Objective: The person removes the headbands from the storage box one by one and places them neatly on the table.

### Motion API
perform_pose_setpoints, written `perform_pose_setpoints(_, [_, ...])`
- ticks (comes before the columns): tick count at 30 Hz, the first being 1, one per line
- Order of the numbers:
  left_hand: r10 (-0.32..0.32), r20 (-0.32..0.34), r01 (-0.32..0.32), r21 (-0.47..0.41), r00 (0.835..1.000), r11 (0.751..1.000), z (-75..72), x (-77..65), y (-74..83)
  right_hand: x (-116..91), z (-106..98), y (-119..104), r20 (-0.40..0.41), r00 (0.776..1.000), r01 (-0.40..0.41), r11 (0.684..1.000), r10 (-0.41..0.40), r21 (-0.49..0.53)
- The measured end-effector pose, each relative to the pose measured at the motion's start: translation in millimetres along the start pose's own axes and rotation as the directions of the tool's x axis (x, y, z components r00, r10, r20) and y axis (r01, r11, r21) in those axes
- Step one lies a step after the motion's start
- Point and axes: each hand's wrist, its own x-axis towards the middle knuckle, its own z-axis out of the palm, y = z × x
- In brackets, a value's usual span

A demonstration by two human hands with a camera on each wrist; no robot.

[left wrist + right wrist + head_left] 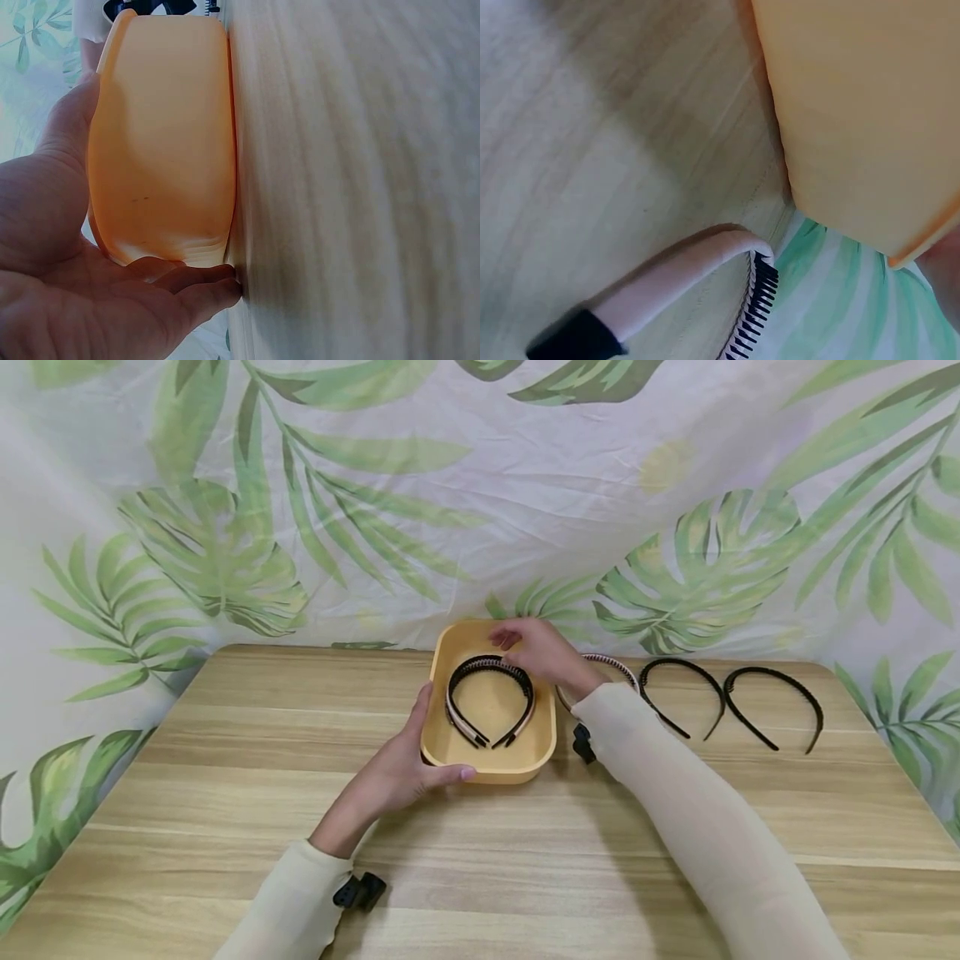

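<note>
Gripping this yellow tub (pixel 510 774) of nested headbands (pixel 532 697) on the worktop (pixel 225 777) with my left hand (pixel 401 760), I've got my right hand (pixel 542 647) over its far end, fingers loosely bent, holding nothing I can see, three more headbands (pixel 678 661) off right.

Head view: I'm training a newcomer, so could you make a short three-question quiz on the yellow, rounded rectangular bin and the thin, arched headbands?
1. True or false: the left hand is holding the yellow, rounded rectangular bin.
2. How many thin, arched headbands lie on the pale wood-grain table, to the right of the bin? A) two B) three C) five
3. Fill in the colour: of those headbands, the two farthest from the bin are ____.

Key: 1. True. 2. B. 3. Black; the nearest one is the pale pink headband.
</note>
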Motion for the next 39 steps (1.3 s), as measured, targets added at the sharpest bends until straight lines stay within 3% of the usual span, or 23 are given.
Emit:
perform_pose_setpoints(11, [0.016,0.001,-0.016,-0.006,1.000,1.000,0.1,0.0,-0.9,10.5,-0.6,0.2,0.093,0.995,0.039,0.995,-0.031,-0.089])
perform_pose_setpoints(39, [0.008,-0.003,-0.008,0.005,1.000,1.000,-1.2,-0.2,1.3,15.3,6.7,3.8,0.076,0.997,0.037,0.987,-0.025,-0.154])
